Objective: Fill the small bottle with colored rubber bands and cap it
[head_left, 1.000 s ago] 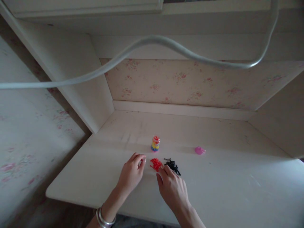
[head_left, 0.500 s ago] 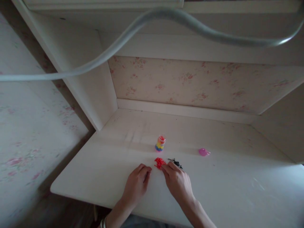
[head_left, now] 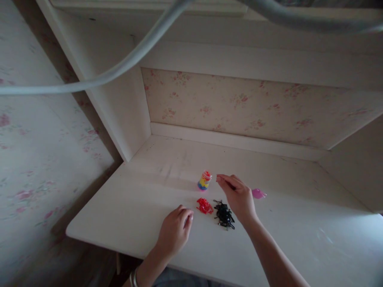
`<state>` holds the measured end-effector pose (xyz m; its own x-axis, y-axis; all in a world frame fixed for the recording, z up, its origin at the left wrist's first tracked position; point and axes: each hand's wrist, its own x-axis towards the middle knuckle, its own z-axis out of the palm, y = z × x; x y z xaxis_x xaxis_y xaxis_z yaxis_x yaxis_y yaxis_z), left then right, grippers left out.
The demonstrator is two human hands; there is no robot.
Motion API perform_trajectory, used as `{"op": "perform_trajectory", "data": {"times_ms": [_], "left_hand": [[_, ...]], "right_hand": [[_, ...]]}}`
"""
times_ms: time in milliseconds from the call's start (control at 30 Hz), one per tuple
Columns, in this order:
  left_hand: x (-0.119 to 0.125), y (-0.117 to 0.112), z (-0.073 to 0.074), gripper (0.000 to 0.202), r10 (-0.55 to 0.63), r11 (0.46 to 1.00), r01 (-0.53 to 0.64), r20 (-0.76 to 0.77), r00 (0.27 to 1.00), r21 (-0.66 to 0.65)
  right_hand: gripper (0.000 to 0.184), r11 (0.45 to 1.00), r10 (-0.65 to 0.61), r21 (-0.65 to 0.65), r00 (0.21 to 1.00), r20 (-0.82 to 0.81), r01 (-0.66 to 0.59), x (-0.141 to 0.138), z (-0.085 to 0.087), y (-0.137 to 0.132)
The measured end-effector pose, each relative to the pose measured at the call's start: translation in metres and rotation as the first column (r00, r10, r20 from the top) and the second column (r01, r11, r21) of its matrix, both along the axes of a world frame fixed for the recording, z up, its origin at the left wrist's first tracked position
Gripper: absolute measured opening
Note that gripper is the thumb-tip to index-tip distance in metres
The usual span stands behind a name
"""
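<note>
- Silver bangles (head_left: 133, 278) circle the person's left wrist at the near edge of the white tabletop (head_left: 125, 215).
- Just beyond them the left hand (head_left: 175, 231) lies knuckles up on the tabletop. Its fingers (head_left: 186, 216) are curled under and pressed close together, and I cannot tell whether anything sits beneath them.
- A small red heap of bands (head_left: 204, 206) lies just beyond the left fingertips, near them but apart.
- Beside it, to the right, lies a black heap of bands (head_left: 224, 215), tangled and a little larger, close under the right wrist.
- The right hand (head_left: 239, 195) is lifted above the tabletop past the black heap. Thumb and forefinger are pinched together at the tip (head_left: 220, 178), and whatever they hold is too small to make out.
- Those pinched fingers point at a little jar (head_left: 204, 180) standing upright just to their left, filled with red, yellow and blue.
- A pink piece (head_left: 258, 193) lies behind the right hand, on its right side.
- Flowered wallpaper (head_left: 239, 103) backs the alcove.
- A grey cable (head_left: 119, 69) hangs across the top of the view.
</note>
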<state>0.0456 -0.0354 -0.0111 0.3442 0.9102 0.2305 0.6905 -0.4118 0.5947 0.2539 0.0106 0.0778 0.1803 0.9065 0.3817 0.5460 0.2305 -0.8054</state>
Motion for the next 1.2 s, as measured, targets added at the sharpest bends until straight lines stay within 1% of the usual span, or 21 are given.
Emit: {"op": "perform_trajectory", "data": {"times_ms": [67,133,300,400,467,600,700,800,967,1033,1100,1200], "left_hand": [[0.001,0.000,0.001,0.019,0.002,1.000,-0.002,-0.011,1.000,-0.002],[0.001,0.001,0.002,0.019,0.007,1.000,-0.007,-0.025,1.000,-0.001],[0.001,-0.001,0.003,0.018,0.015,1.000,-0.015,-0.070,0.997,0.000],[0.001,-0.001,0.003,0.018,0.008,1.000,-0.008,-0.077,0.997,-0.002],[0.001,0.000,0.002,0.018,0.005,1.000,-0.005,-0.069,0.998,-0.005],[0.002,0.001,0.003,0.019,0.022,0.999,-0.023,-0.062,0.998,-0.025],[0.006,0.003,0.006,0.019,0.033,0.999,-0.037,-0.101,0.994,-0.035],[0.012,0.007,0.011,0.020,0.031,0.999,-0.037,-0.163,0.986,-0.037],[0.022,0.018,0.016,0.023,-0.004,0.999,-0.009,-0.242,0.970,-0.052],[0.025,0.022,0.017,0.021,-0.023,0.998,0.007,-0.252,0.967,-0.066],[0.026,0.026,0.016,0.019,-0.044,0.997,0.026,-0.241,0.970,-0.079],[0.028,0.029,0.013,0.018,-0.057,0.996,0.042,-0.212,0.976,-0.074]], "right_hand": [[0.030,1.000,0.000,0.017,1.000,-0.006,0.000,-0.002,0.004,0.014],[0.030,1.000,0.023,0.014,1.000,-0.016,-0.023,-0.005,0.003,0.026],[0.030,0.997,0.076,-0.022,0.997,-0.026,-0.077,-0.012,-0.010,0.042],[0.029,0.995,0.084,-0.051,0.996,-0.042,-0.086,-0.012,-0.012,0.042],[0.029,0.995,0.079,-0.058,0.995,-0.054,-0.082,-0.011,-0.009,0.040],[0.030,0.999,0.050,-0.015,0.995,-0.084,-0.052,-0.007,0.004,0.031],[0.029,1.000,0.022,-0.002,0.994,-0.106,-0.023,-0.002,0.005,0.017],[0.028,0.999,0.040,-0.032,0.996,-0.085,-0.043,0.003,-0.007,-0.002],[0.030,0.990,0.090,-0.108,0.996,-0.014,-0.091,0.008,-0.042,-0.041],[0.027,0.992,0.082,-0.096,0.996,0.040,-0.078,0.007,-0.057,-0.057],[0.026,0.997,0.066,-0.050,0.991,0.114,-0.061,0.003,-0.069,-0.073],[0.027,0.997,0.076,-0.021,0.972,0.221,-0.074,-0.005,-0.083,-0.090]]}}
